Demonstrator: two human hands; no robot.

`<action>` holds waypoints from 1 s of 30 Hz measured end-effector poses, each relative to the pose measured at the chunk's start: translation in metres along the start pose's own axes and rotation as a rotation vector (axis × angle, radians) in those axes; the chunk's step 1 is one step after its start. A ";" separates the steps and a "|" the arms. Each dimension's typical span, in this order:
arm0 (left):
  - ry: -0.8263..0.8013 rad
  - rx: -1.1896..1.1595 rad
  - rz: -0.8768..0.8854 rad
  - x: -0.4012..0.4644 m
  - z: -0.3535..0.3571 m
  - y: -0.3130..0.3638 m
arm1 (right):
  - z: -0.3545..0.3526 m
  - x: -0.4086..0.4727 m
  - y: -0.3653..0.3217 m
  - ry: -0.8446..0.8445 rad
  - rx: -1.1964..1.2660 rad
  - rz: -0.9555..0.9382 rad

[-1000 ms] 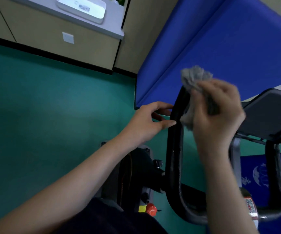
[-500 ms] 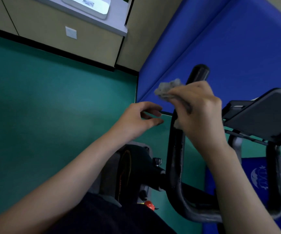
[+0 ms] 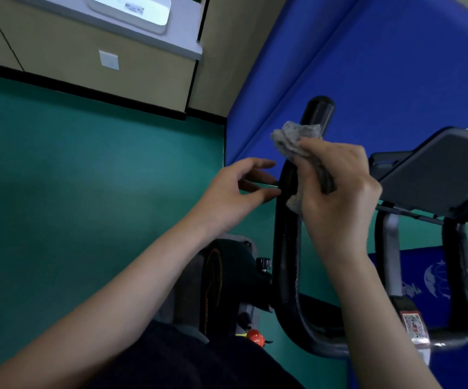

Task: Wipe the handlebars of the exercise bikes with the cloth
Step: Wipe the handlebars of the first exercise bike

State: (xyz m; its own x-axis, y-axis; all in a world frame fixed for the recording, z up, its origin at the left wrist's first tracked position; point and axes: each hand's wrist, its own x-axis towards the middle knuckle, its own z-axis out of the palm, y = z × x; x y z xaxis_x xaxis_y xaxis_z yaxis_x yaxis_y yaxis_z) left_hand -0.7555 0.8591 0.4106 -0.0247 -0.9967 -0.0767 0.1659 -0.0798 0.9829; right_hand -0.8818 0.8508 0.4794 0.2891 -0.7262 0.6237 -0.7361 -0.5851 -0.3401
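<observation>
The right hand [image 3: 336,189] is curled round a crumpled grey cloth [image 3: 293,140], bunching it against the upright left bar of the black, padded U-shaped handlebar [image 3: 286,248] of the exercise bike. Wadding the cloth this way probably gives the palm a thick pad to rub with, and the fingers press it onto the side of the bar just below its rounded top end. One tuft of cloth sticks out above the knuckles and another hangs below the palm beside the bar.

The left hand [image 3: 235,192] holds nothing: its fingers are loosely spread and slightly bent, the fingertips reaching to the bar's other side (whether they actually touch it I cannot tell). It looks placed there to steady the bar against the rubbing.

The handlebar's foam covering looks scuffed and dull, with small pale specks along the lower stretch, and it curves round at the bottom towards the right-hand bar under the grey console tray [image 3: 435,169]. Most of that length appears still to need wiping.
</observation>
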 end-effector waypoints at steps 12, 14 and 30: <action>-0.054 0.024 -0.004 -0.002 0.009 0.016 | -0.021 -0.050 -0.002 -0.022 0.197 0.389; -0.045 0.040 -0.004 -0.002 0.011 0.016 | -0.019 -0.049 0.000 -0.001 0.213 0.447; -0.067 0.066 0.028 -0.001 0.009 0.015 | 0.001 -0.047 0.029 0.033 0.917 1.073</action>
State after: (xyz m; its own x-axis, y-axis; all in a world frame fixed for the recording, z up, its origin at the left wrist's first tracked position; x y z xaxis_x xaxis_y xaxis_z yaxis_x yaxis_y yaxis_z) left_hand -0.7616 0.8592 0.4271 -0.0874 -0.9954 -0.0398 0.1022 -0.0487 0.9936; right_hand -0.9160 0.8676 0.4401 -0.1733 -0.9610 -0.2155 0.0720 0.2059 -0.9759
